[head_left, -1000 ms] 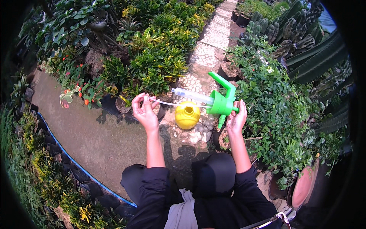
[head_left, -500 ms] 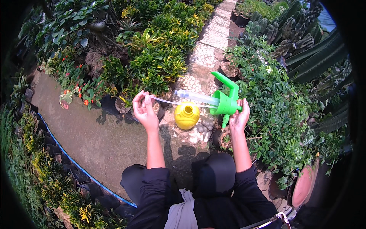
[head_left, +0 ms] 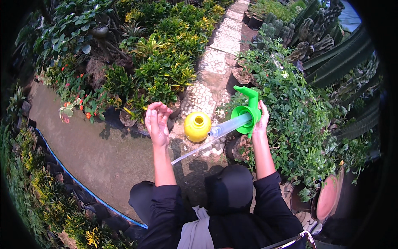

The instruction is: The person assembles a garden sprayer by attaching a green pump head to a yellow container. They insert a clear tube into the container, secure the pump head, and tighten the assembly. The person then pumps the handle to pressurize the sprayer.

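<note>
Holding the green pump head [head_left: 253, 110] in our right hand [head_left: 261, 120], we kept the fingers closed about its far side, though just how the fingertips gripped it we could not tell, since the green plastic hid them. Its lever pointed up and away from us, while the round collar faced toward our left. Out of that collar ran a clear cylinder [head_left: 230, 123], slanting down to the left, and beneath it a thin translucent tube [head_left: 192, 152] stretched further, its free end hanging near our left forearm. Our left hand [head_left: 158, 122] was raised and loosely spread, the fingers half curled, and it stood apart from both the cylinder and the tube. Between our hands, on the ground ahead of our dark-clad knees [head_left: 230, 189], the yellow bottle [head_left: 196, 129] stood upright with its round mouth uncovered, and in our view the cylinder's tip came just to the right of it. Behind the bottle we had the pebbled path [head_left: 212, 61] leading away, with yellow-green shrubs [head_left: 161, 62] on its left and leafy plants [head_left: 286, 120] and tall cacti [head_left: 340, 62] on its right. Over bare ground [head_left: 99, 137] at our left, a blue hose [head_left: 85, 184] curved along a row of plants.
</note>
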### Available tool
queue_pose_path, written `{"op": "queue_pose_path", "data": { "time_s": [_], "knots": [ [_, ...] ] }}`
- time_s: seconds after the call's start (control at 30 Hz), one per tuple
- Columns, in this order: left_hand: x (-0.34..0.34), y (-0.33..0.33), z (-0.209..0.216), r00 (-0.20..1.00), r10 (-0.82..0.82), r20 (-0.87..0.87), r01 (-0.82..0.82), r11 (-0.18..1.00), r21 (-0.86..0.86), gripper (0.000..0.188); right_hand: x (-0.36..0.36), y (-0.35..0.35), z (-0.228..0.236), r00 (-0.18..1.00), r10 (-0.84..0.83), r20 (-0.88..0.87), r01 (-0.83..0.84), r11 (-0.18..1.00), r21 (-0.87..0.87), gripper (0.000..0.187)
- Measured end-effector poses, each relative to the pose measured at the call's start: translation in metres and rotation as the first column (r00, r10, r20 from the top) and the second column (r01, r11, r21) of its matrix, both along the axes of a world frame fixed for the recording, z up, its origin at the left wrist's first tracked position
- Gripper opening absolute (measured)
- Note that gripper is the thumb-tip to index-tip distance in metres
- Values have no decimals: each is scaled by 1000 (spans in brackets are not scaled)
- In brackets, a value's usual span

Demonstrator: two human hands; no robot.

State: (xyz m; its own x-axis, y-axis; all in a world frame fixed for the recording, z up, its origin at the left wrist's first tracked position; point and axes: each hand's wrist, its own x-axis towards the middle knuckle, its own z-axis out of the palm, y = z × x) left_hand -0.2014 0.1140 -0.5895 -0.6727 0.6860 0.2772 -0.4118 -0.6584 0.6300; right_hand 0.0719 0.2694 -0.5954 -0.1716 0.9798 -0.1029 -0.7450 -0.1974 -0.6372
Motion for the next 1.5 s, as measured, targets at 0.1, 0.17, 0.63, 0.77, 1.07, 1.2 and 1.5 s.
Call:
{"op": "queue_pose_path", "data": {
  "time_s": [0.1, 0.17, 0.63, 0.77, 1.07, 1.2, 1.5],
  "knots": [
    [2, 1, -1, 999, -33, -41, 33, 999, -16, 28, -1, 5, -2, 997, 69, -23, -69, 998, 14, 27],
    [2, 1, -3, 994, -48, -97, 43, 998, -52, 29, -2, 6, -1, 995, 100, -24, -100, 995, 22, 28],
    [25, 8, 4, 918, -260, -300, 192, 952, -237, 20, -11, 1, 4, 983, 170, -75, -171, 985, -14, 28],
    [24, 6, 4, 857, -367, -362, 284, 922, -263, 26, -14, -3, 8, 986, 154, -60, -155, 988, -12, 28],
    [55, 10, 15, 787, -356, -504, 298, 934, -195, 42, -18, -1, -10, 992, 102, 75, -98, 994, -53, 26],
    [67, 12, 16, 863, -265, -430, 233, 964, -125, 27, -28, -16, 2, 990, 83, 118, -74, 994, -82, 25],
    [53, 17, -6, 971, -203, -127, 191, 976, -100, 24, -9, -13, 18, 977, -152, 149, 142, 987, 79, 21]
  ]
}}
